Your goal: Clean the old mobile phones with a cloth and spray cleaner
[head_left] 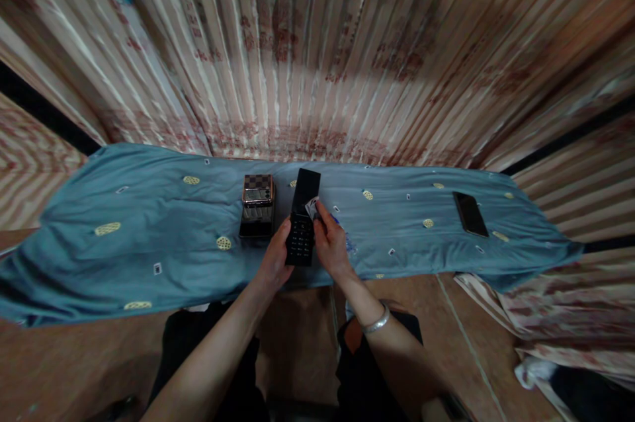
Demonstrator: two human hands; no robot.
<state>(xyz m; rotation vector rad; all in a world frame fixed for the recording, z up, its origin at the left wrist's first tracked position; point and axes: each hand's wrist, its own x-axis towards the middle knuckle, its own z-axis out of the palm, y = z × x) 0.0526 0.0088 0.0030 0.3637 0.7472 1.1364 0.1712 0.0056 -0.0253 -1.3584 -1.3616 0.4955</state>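
An unfolded black flip phone (pixel 300 240) is held above the blue cloth, its keypad half toward me and its screen half tilted away. My left hand (pixel 276 254) is closed around the keypad half's left edge. Pinched between the fingers of my right hand (pixel 331 242) is a small whitish wipe or piece of paper (pixel 312 208), which lies against the phone near the hinge; its exact kind is unclear. Left of the phone, a checkered folding phone (pixel 258 189) rests at the top of a dark glossy phone (pixel 256 220).
A black smartphone (pixel 470 213) lies toward the right end of the blue cloth (pixel 173 230), which covers a long narrow table. Pleated patterned curtains (pixel 317 65) hang behind and at both sides. Dark bars cross the curtains left and right. Tiled floor shows below.
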